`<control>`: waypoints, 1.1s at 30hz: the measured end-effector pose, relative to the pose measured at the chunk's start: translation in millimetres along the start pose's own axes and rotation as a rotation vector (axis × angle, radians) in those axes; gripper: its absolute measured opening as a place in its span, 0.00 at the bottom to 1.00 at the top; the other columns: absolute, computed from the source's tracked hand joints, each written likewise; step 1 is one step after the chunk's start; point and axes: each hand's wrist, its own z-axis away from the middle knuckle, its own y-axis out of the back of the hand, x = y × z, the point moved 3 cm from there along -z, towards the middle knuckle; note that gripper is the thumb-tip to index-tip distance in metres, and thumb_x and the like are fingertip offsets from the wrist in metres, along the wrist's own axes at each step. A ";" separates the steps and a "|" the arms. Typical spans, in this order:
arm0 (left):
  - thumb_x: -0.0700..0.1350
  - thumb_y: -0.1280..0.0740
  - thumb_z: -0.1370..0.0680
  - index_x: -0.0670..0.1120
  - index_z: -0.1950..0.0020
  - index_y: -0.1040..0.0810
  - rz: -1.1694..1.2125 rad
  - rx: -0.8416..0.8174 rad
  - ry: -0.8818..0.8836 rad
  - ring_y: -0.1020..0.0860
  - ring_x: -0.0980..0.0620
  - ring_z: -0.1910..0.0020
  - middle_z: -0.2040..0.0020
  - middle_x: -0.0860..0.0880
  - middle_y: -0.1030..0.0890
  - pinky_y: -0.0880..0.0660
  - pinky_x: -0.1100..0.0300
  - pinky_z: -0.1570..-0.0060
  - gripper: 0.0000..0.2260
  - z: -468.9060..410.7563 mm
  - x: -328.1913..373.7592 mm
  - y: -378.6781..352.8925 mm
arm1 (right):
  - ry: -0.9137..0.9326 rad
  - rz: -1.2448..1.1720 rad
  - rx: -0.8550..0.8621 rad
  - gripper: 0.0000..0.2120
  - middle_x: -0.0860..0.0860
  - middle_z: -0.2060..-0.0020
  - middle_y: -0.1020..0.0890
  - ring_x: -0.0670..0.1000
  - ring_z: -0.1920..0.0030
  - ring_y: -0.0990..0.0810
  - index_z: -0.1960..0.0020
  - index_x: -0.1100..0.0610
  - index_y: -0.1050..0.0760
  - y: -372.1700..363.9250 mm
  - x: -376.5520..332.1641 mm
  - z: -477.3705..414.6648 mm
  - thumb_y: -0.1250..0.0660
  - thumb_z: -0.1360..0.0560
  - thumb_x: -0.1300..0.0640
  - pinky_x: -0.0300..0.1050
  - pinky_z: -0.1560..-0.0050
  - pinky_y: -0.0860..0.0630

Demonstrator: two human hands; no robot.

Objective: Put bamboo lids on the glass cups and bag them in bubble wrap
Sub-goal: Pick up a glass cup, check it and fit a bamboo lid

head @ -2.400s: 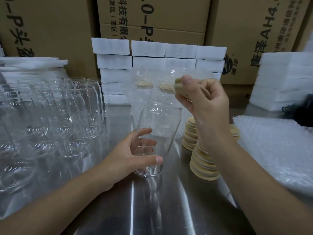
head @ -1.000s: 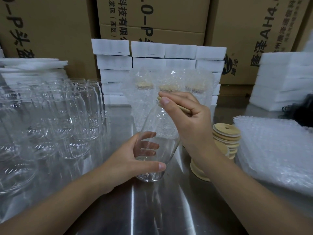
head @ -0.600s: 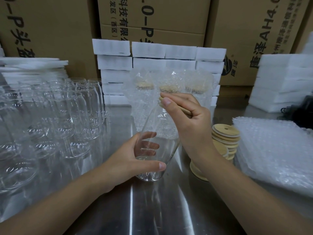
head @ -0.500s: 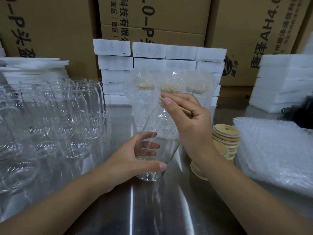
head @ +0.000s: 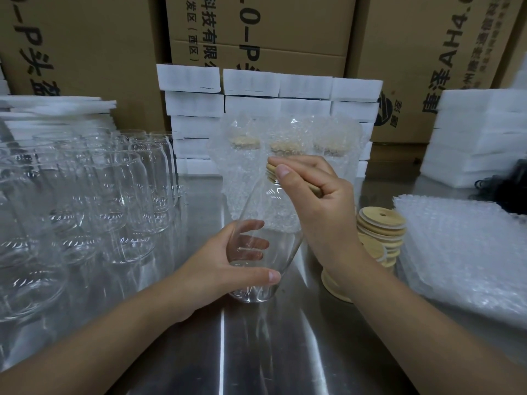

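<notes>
As left hand (head: pixel 222 266) grips the empty cup (head: pixel 283 246) — right hand (head: pixel 322 206) pinches a lid (head: pixel 270 170).

The left hand (head: pixel 225 266) is gripping the tilted glass cup (head: pixel 262 246); the right hand (head: pixel 319 201) is pinching a bamboo lid (head: pixel 272 171) at its mouth.

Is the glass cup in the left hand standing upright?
No, the glass cup leans in the left hand, its mouth tilted toward the bamboo lid pinched by the right hand.

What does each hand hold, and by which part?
Left hand grips the clear glass cup round its lower body; right hand pinches a round bamboo lid by its rim, at the cup's mouth.
</notes>
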 end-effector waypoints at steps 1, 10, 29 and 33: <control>0.56 0.21 0.47 0.60 0.38 0.28 -0.001 -0.001 0.000 0.20 0.59 0.44 0.45 0.55 0.17 0.23 0.60 0.47 0.39 0.2 -0.3 0.2 | 0.002 -0.002 -0.001 0.06 0.50 0.50 0.20 0.41 0.48 0.21 0.51 0.47 0.20 0.2 0.1 0.0 0.31 0.26 0.55 0.34 0.48 0.24; 0.56 0.20 0.47 0.61 0.38 0.28 0.005 -0.005 -0.011 0.20 0.59 0.44 0.45 0.58 0.17 0.23 0.61 0.48 0.38 -0.7 -2.5 0.8 | 0.022 -0.021 0.018 0.07 0.51 0.49 0.19 0.45 0.47 0.20 0.50 0.49 0.19 -0.4 0.9 2.6 0.31 0.27 0.53 0.39 0.46 0.23; 0.54 0.21 0.48 0.59 0.39 0.26 0.084 -0.010 -0.007 0.19 0.58 0.45 0.45 0.57 0.17 0.22 0.63 0.55 0.38 -1.3 -4.0 2.4 | -0.190 0.053 -0.148 0.18 0.47 0.49 0.15 0.44 0.42 0.21 0.52 0.51 0.17 15.7 -4.2 -16.8 0.45 0.18 0.47 0.39 0.37 0.28; 0.53 0.21 0.48 0.57 0.38 0.26 0.106 -0.020 -0.003 0.18 0.57 0.46 0.46 0.55 0.16 0.22 0.66 0.57 0.39 -0.8 -2.4 1.6 | -0.109 0.471 -0.085 0.17 0.41 0.52 0.17 0.40 0.48 0.21 0.52 0.48 0.19 40.2 -15.0 -20.4 0.45 0.17 0.48 0.39 0.45 0.26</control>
